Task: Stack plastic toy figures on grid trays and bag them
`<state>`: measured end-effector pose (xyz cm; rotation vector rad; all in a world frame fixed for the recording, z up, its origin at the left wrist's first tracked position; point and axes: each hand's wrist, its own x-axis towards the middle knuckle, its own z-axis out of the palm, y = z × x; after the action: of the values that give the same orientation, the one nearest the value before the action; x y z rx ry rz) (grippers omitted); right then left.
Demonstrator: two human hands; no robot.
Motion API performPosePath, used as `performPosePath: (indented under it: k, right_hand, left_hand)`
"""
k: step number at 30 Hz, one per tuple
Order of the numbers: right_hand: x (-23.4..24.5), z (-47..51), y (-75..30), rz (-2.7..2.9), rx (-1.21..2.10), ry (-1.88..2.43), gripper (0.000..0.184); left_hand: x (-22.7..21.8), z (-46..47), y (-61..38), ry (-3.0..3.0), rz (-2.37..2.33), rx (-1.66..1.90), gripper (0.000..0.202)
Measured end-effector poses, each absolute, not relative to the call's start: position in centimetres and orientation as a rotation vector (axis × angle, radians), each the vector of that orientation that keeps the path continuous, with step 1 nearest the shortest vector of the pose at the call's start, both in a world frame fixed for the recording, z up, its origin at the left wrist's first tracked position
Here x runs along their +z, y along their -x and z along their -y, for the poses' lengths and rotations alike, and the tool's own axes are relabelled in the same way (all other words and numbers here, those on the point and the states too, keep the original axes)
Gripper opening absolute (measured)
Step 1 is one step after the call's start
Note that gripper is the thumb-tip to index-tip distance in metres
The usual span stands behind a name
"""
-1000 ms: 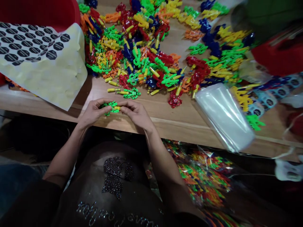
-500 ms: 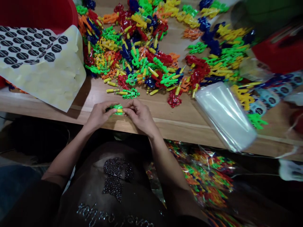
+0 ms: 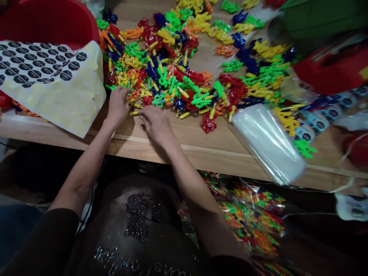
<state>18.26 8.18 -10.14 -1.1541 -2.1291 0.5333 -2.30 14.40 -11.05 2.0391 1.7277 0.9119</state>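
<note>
Wooden tabletop [image 3: 198,153] fills the head view, near edge running across below the hands. Multicoloured plastic toy pieces [image 3: 161,73] are heaped at 12 o'clock. Red bucket [image 3: 48,27] and sheet of black hexagon stickers [image 3: 43,73] are placed at 10 o'clock; clear plastic bag stack [image 3: 267,142] at 3 o'clock, blue label strips [image 3: 316,119] beyond it. Filled bags [image 3: 250,214] are seen below the edge at 5 o'clock. Left hand [image 3: 117,107] is held open, fingers against the pile's edge. Right hand [image 3: 155,124] is open and flat, just beside a yellow peg [image 3: 133,113]; no grasp is seen. Bare wood is left between hands and bag stack.
</note>
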Motion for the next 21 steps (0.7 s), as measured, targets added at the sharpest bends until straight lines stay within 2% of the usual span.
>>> performPosePath:
  k: [5, 11, 17, 21]
  right_hand:
    - [-12.6, -7.9, -13.4, 2.249, 0.445, 1.363, 0.033]
    - [-13.2, -6.5, -15.4, 2.257, 0.469, 1.344, 0.029]
    - [-14.3, -6.3, -17.0, 2.153, 0.538, 1.224, 0.026]
    - [-14.4, -5.7, -17.5, 2.104, 0.576, 1.152, 0.022]
  left_hand:
    - [-11.6, -16.6, 2.3, -2.128, -1.776, 0.768, 0.009]
    - [-11.1, -13.7, 2.7, -2.234, -1.82, 0.601, 0.014]
    - [-9.2, -12.8, 2.8, -2.019, -2.056, 0.552, 0.011]
    - [-8.4, -13.9, 1.0, -2.032, -2.11, 0.559, 0.041]
